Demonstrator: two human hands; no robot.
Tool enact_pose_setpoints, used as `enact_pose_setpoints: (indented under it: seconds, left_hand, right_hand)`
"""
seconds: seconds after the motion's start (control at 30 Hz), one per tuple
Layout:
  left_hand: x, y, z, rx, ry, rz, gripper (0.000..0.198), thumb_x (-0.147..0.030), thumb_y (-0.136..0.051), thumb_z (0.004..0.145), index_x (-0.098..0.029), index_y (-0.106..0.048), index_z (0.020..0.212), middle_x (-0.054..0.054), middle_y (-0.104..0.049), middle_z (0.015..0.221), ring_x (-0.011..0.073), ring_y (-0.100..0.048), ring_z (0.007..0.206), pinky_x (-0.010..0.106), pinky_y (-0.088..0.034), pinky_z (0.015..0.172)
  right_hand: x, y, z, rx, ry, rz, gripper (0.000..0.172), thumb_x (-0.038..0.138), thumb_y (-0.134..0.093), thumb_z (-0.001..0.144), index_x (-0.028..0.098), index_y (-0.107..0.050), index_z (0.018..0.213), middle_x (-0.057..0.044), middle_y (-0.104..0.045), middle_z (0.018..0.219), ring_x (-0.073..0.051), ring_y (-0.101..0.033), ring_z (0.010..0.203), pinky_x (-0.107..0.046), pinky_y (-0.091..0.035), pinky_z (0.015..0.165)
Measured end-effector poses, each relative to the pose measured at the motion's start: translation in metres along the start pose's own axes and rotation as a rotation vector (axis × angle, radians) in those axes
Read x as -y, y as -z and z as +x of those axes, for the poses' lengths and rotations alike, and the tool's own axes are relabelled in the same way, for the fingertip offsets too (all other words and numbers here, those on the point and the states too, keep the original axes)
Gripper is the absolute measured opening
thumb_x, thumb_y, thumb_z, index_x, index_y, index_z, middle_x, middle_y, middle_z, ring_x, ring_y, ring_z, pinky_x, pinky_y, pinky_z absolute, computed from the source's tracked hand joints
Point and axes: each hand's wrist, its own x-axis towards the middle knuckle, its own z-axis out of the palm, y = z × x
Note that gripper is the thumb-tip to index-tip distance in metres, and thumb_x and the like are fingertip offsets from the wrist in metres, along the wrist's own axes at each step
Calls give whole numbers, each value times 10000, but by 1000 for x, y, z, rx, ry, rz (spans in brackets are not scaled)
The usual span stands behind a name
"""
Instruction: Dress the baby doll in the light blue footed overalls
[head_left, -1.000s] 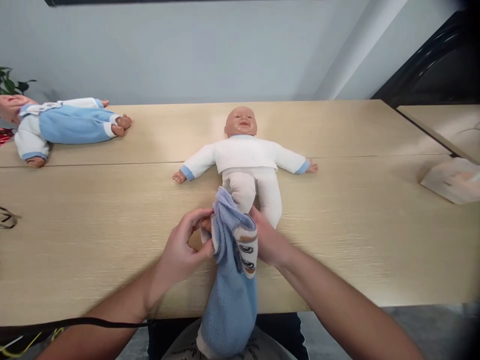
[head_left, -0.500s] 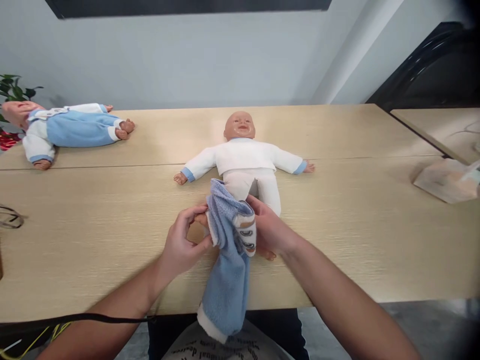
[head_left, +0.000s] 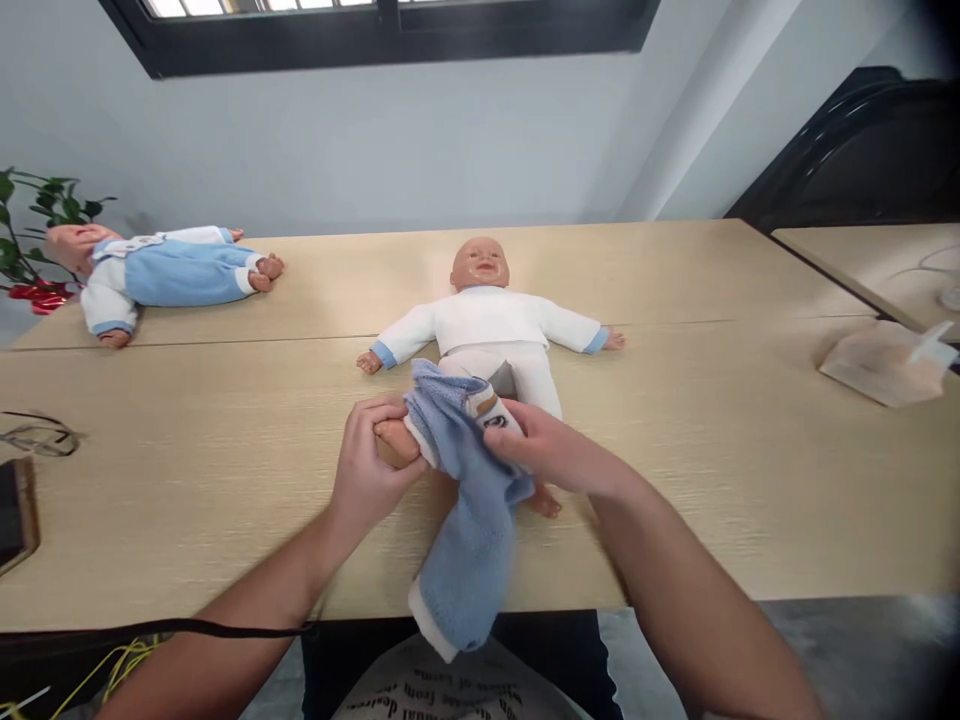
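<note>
A bald baby doll (head_left: 489, 318) in a white top with blue cuffs lies on its back, head away from me, arms spread. Blue fleece doll pants (head_left: 476, 510) with white cuffs are bunched around its leg on my left; the other pant leg hangs toward me over the table edge. My left hand (head_left: 371, 455) curls around the bare foot (head_left: 397, 440) on that side, fingertips at the white cuff. My right hand (head_left: 551, 445) grips the patterned white waistband (head_left: 491, 408) between thumb and fingers. Beneath this hand the doll's other bare foot (head_left: 545, 500) pokes out.
A second, dressed doll (head_left: 184, 272) lies at the far left by a plant (head_left: 64, 205). Glasses (head_left: 41, 435) and a phone-like dark object (head_left: 15, 510) lie at left. A translucent bag (head_left: 885, 362) sits at right on the wooden table (head_left: 720, 450). A black cord (head_left: 165, 627) runs along the front edge.
The pants' cuff has slid back, baring more of the foot by my left hand. My right thumb has come over the front of the waistband. The view has tilted up slightly.
</note>
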Motion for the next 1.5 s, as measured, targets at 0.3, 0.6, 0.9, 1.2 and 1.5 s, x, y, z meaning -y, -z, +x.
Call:
enact_pose_setpoints:
  seconds: [0.3,0.6,0.9,1.2,1.5]
  left_hand:
    - [-2,17,-13,-143,-199,172,475,-257,-849,790,-228,-581,1181,62,-634,1062,260,-634,1038,418,-546,904]
    - [-6,17,-40,-134,-121,219,442,-347,-863,790,-238,-584,1115,60,-650,1036,263,-665,1006,433,-570,899]
    - [-3,26,-79,211,119,280,375,-482,-795,831,-240,-560,993,49,-670,972,269,-701,931,375,-554,734]
    - [-10,36,-90,423,206,398,320,-537,-708,888,-244,-580,866,12,-641,801,243,-648,741,356,-465,651]
    - [-17,37,-82,568,216,439,339,-575,-671,914,-243,-612,882,57,-695,905,286,-698,833,406,-532,733]
  right_hand:
    - [7,71,53,-446,104,-130,389,469,-734,852,192,-756,1125,-71,-785,1073,-261,-692,960,-350,-536,811]
    - [1,92,99,-550,124,-107,378,395,-771,805,147,-758,1089,-87,-784,1043,-211,-670,901,-324,-524,813]
    - [-39,97,25,-139,164,118,610,603,-833,779,194,-759,1225,-126,-714,1365,-314,-625,1294,-478,-433,1150]
    - [-31,83,17,-261,423,208,382,483,-862,764,265,-785,1068,-56,-767,1106,-257,-682,1077,-432,-498,1015]
    - [-22,77,14,-626,428,-323,432,596,-624,926,238,-591,688,-2,-564,671,-195,-491,685,-327,-390,672]
